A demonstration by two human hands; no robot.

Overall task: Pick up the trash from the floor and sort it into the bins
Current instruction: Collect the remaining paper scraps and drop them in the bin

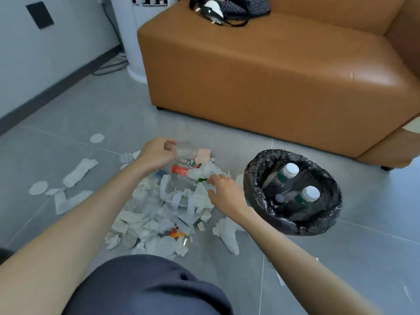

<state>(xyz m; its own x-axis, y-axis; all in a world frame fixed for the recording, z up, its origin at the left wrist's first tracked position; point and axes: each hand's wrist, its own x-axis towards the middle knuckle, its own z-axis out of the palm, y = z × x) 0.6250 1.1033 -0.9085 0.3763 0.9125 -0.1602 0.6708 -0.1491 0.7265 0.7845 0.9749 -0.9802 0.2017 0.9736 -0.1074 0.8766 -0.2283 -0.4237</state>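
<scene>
Left hand [156, 153] is clenched on a clear plastic item [186, 151], held at the far edge of the pile [163, 208]. The item is blurred and may be a crushed bottle. Right hand [225, 194] is lowered onto the pile's right side, fingertips [216, 179] curled at white paper beside a green scrap [202, 179]. Whether anything is gripped there cannot be told.

The pile is spread on the grey floor [102, 105] between the two forearms: tissues, paper strips, round pads. A red-label bottle [179, 170] is laid flat near its far end, just below the left hand. Loose bits are scattered to the left: a pad [97, 138] and a folded tissue [79, 172]. Another tissue [228, 233] is seen right of the pile, near the bin.

The bin [254, 178], lined with a black bag, is stood on the floor just right of the right hand, apart from the pile. Two white-capped bottles [289, 170] are seen inside it, leaning.

A tan sofa [272, 76] is placed behind the pile and bin, with a dark bag [229, 7] on its seat. A white cylindrical unit [134, 42] is stood left of the sofa by the wall, cables on the floor beside it. Bottom centre is filled by a dark-clothed knee [147, 289].
</scene>
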